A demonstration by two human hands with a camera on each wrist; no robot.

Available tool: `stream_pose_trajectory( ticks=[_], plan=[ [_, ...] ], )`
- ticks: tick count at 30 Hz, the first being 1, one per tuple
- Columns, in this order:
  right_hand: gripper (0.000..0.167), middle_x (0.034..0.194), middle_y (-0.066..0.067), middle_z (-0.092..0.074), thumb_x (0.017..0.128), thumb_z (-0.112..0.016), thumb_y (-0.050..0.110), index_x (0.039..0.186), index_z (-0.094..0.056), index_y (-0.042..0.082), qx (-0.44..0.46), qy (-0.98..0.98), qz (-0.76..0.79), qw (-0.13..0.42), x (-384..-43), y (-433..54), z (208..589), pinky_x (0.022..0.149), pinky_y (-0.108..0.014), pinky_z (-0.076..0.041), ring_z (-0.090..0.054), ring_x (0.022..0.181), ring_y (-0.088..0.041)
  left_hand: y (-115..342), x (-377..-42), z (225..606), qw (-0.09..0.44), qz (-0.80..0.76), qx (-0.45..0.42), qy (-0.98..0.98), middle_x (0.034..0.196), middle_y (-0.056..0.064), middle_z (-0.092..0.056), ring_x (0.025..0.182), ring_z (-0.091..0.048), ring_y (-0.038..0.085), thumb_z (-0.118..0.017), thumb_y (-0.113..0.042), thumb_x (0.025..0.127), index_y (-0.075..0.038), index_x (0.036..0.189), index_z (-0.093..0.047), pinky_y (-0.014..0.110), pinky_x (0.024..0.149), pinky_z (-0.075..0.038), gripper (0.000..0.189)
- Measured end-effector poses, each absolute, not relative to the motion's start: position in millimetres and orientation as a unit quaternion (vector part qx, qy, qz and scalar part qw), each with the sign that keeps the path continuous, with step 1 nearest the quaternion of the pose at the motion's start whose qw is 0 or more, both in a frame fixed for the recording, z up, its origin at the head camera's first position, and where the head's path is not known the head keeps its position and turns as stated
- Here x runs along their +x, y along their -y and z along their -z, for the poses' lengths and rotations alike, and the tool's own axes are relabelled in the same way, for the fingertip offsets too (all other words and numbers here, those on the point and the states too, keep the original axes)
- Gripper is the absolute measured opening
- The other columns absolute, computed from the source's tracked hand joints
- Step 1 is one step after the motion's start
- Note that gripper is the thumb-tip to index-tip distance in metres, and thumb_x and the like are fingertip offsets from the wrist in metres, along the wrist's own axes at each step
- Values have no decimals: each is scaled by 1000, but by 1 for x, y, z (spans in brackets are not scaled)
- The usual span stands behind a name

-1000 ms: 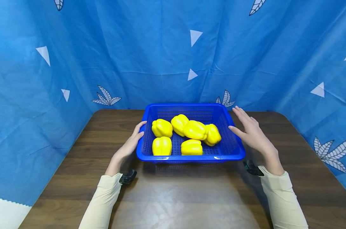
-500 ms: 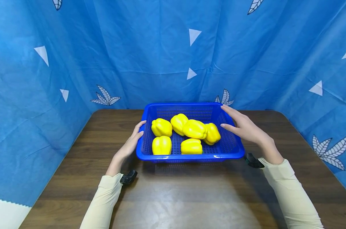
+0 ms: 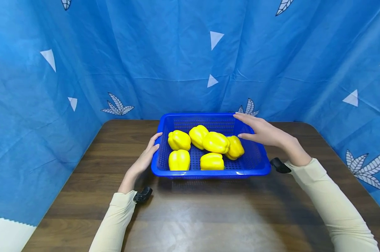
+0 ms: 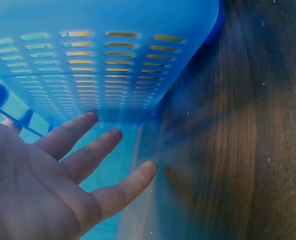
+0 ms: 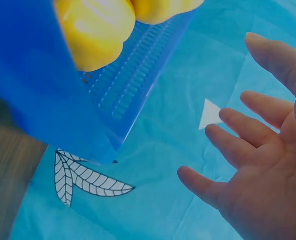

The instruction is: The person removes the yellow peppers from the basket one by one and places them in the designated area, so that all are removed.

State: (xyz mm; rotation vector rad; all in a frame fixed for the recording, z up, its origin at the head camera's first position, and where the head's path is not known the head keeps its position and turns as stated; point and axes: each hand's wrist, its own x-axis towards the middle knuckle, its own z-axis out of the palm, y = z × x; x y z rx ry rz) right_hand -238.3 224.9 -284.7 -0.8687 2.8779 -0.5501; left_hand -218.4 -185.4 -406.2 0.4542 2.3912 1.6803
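A blue plastic basket (image 3: 208,173) with slotted walls stands on the table, holding several yellow bell peppers (image 3: 179,160). My left hand (image 3: 142,158) is at the basket's left side, thumb and index fingertips right at the rim. In the left wrist view, the other fingers (image 4: 130,185) extend loosely spread beside the slotted wall. My right hand (image 3: 265,132) hovers over the basket's right rim with nothing in it, thumb apart from the fingers. Closest to its fingertips is the rightmost bell pepper (image 3: 235,148). The right wrist view shows the right palm (image 5: 267,195) with its fingers spread.
The dark wooden table (image 3: 190,213) extends around the basket, most of it in front. A blue curtain (image 3: 164,63) with white triangles and leaf prints hangs behind and on both sides. A black wrist device (image 3: 142,195) sits at each cuff.
My right hand has moved left, from beside the basket's right rim to above it. The left hand stays at the left rim, and the basket and peppers keep their places.
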Motion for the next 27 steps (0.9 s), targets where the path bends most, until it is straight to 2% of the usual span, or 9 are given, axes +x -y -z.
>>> stream_pose_trajectory(
  ticks=[6, 17, 27],
  plan=[
    [70, 154, -16, -27, 88, -64, 19, 147, -28, 8, -305, -938, 157, 56, -247, -212, 283, 110, -57, -31, -27, 141, -38, 185, -219, 406, 91, -568, 149, -804, 158, 10, -7, 136, -30, 44, -23, -43, 101, -31, 149, -7, 62, 105, -34, 53],
    [72, 150, -19, -33, 87, -65, 20, 147, -28, 6, -337, -922, 149, 115, -267, -204, 282, 108, -55, -35, -34, 137, -39, 184, -220, 406, 89, -581, 156, -794, 158, 10, -6, 136, -29, 44, -23, -40, 101, -28, 149, -8, 62, 106, -34, 53],
    [76, 152, -17, -30, 84, -69, 21, 147, -29, 7, -353, -902, 173, 178, -283, -191, 290, 110, -58, -31, -29, 140, -38, 184, -219, 405, 88, -585, 155, -791, 158, 10, -6, 137, -28, 43, -24, -39, 101, -28, 149, -9, 62, 106, -32, 52]
  ],
)
